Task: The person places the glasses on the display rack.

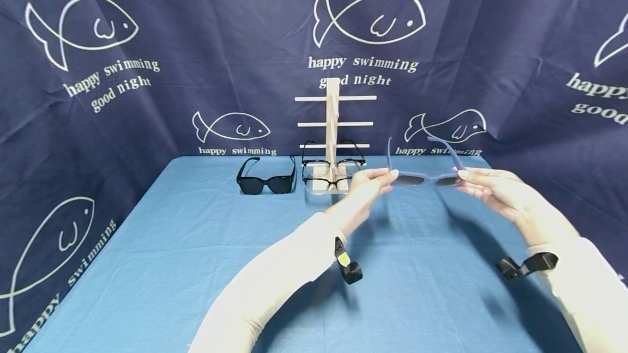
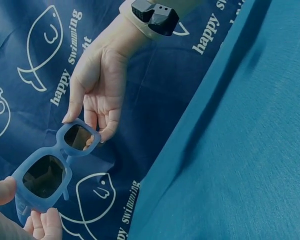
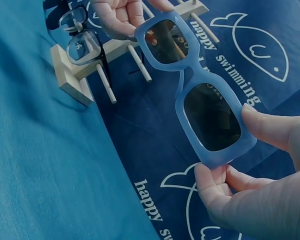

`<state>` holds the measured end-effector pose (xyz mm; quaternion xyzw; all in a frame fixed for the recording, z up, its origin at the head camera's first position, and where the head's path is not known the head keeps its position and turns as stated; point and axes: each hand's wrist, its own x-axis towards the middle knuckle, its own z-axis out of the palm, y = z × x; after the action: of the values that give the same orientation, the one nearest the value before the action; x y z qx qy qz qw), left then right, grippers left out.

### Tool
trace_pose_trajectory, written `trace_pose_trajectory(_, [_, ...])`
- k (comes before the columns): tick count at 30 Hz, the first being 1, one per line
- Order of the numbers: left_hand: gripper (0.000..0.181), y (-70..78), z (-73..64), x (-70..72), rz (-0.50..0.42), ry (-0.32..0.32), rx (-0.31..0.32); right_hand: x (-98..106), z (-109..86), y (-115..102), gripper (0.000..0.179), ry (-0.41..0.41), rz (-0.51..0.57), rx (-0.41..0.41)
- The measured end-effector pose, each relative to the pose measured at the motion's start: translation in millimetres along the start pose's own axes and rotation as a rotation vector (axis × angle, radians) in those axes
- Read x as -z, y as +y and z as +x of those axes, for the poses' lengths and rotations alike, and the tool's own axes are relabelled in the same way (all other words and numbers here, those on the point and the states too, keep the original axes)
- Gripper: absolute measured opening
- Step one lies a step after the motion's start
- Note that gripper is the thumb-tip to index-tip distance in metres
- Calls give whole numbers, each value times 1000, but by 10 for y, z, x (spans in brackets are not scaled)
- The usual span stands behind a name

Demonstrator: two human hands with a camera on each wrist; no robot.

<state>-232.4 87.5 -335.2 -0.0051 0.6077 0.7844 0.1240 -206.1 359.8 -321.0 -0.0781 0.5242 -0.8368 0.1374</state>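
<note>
Between my two hands, raised above the table, is a pair of blue-framed sunglasses (image 1: 427, 177) with dark lenses, temples unfolded and pointing away from me. My left hand (image 1: 369, 187) pinches the left corner of the frame between thumb and fingers. At the opposite corner my right hand (image 1: 500, 195) grips the frame near the hinge. In the right wrist view the sunglasses (image 3: 195, 75) show their full front, with the right thumb on one side of the rim and the fingertips (image 3: 205, 175) on the other. The left wrist view shows both hands on the sunglasses (image 2: 31, 160).
A wooden display rack (image 1: 332, 108) with several crossbars stands at the back, two pairs of clear glasses (image 1: 332, 183) on its lower bars. Left of it, black sunglasses (image 1: 266, 184) sit on the blue-covered table (image 1: 206, 244). A dark blue fish-print curtain (image 1: 221, 53) hangs behind.
</note>
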Motion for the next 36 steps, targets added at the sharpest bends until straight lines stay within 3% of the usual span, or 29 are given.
trace_pose_trajectory(6, [33, 45, -36, 25, 5, -9, -14, -48, -11, -12, 28, 8, -17, 21])
trace_pose_trajectory(16, [36, 81, -115, 132, 83, -58, -67, -122, -60, 22, 32, -59, -26, 49])
trace_pose_trajectory(36, [37, 177, -206, 302, 107, -105, -133, -354, -86, 46, 29, 12, -86, 91])
